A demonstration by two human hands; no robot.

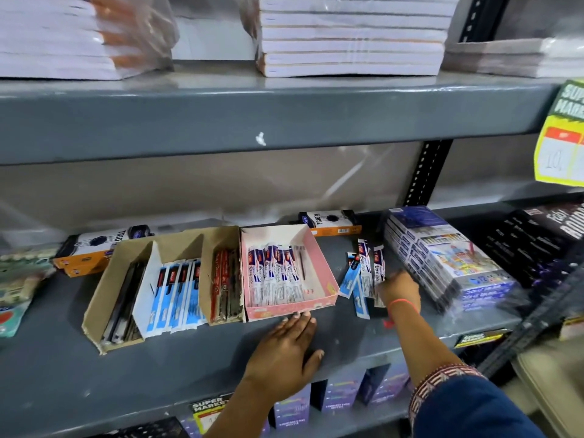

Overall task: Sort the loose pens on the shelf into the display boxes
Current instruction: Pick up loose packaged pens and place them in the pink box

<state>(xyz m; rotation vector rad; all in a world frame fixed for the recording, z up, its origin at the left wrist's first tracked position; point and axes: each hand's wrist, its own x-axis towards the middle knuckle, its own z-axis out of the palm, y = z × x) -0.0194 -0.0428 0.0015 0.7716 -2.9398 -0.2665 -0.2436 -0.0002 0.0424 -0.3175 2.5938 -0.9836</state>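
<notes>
A pink display box (322, 273) on the grey shelf (189, 358) holds several wrapped pens with dark blue and white labels. To its left stands a brown cardboard box (104, 295) with dividers, holding dark pens, blue-wrapped pens and red pens. Loose wrapped pens (363, 276) lie on the shelf right of the pink box. My right hand (399, 289) rests on the loose pens, fingers curled on them. My left hand (287, 352) lies flat and open on the shelf, fingertips touching the pink box's front edge.
A stack of crayon boxes (448, 257) sits just right of the loose pens, with dark packs (537, 241) beyond. Orange and black boxes (331, 222) line the back. Notebook stacks (350, 36) fill the upper shelf. A yellow price tag (562, 137) hangs at right.
</notes>
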